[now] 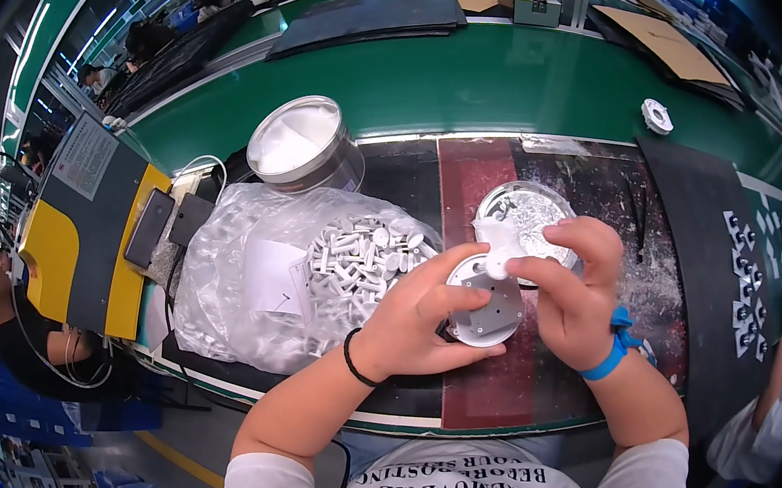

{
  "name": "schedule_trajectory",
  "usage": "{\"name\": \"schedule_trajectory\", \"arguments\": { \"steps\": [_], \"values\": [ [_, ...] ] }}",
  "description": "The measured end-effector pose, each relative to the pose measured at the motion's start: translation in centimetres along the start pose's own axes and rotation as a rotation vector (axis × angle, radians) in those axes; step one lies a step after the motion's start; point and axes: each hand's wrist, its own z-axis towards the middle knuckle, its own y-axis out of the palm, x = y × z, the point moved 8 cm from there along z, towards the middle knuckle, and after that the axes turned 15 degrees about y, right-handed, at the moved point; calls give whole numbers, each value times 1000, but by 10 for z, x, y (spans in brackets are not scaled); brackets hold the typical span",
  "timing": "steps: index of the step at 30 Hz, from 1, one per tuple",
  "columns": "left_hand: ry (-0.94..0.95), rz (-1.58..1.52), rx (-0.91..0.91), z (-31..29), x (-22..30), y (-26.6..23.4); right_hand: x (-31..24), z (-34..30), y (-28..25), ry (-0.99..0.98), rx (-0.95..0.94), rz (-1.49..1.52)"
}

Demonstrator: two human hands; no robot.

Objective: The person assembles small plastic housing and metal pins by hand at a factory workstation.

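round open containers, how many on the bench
2: a round silver metal tin beyond the clear plastic bag, and a round silvery dish beyond the right hand, partly hidden. Others may be hidden.

Left hand (424, 307) gripping, right hand (579, 300) curled

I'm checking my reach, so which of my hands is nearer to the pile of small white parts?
Left. Your left hand is beside the right edge of the pile of small white parts; your right hand is farther right, past the round piece.
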Motion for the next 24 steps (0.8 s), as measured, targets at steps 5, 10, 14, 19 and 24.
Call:
{"name": "schedule_trajectory", "arguments": {
  "steps": [5,10,14,19,24],
  "values": [
    [23,-7,8,1,-2,2,3,2,8,8,-56,-53],
    [8,-5,8,-1,-3,1,5,2,10,27,-78,-29],
    [-58,-33,39,-6,-2,-6,17,2,16,181,-140,202],
    [-13,27,66,-2,1,-5,51,-21,42,764,-500,826],
    [17,88,57,-5,0,-7,34,-26,60,935,-563,1127]
  ]
}}
